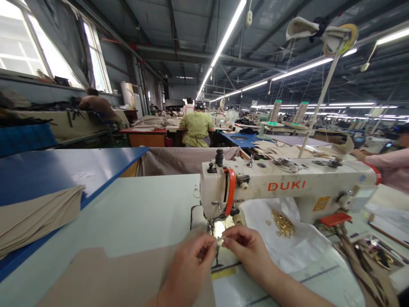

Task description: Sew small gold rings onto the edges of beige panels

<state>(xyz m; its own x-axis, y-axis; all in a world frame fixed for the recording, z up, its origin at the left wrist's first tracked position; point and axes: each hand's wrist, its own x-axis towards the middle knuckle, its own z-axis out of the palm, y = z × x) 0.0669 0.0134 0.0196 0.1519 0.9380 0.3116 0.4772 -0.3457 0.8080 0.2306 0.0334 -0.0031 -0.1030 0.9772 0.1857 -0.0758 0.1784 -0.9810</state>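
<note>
- At the head of a white sewing machine (287, 185) marked DUKI, in a large workshop, the head view looks down on both hands just in front of the needle area (212, 226).
- Left hand (188, 260): narrowly pinched, its fingertips closed on a thin pale sliver (220, 239), too small to identify.
- Right hand (249, 251): also narrowly pinched, meeting the same sliver from the other side, so the two hands almost touch.
- Under the left forearm lies a flat beige fabric panel (105, 273) on the pale green tabletop (128, 213).
- Right of the needle, a crumpled white sheet (303, 238) holds a heap of small gold metal fittings (283, 224), near the right hand but not touched.
- Farther right, brown straps (364, 273) trail beside a metal tray (380, 253).
- On the left, a stack of beige cut pieces (38, 217) sits on a blue-topped table (64, 175), well apart from the hands.
- At the right edge, a co-worker's pink sleeve (390, 164) reaches toward beige pieces (297, 149) behind the machine.
- Beyond, a person in a green top (196, 128) sits among other workstations.
</note>
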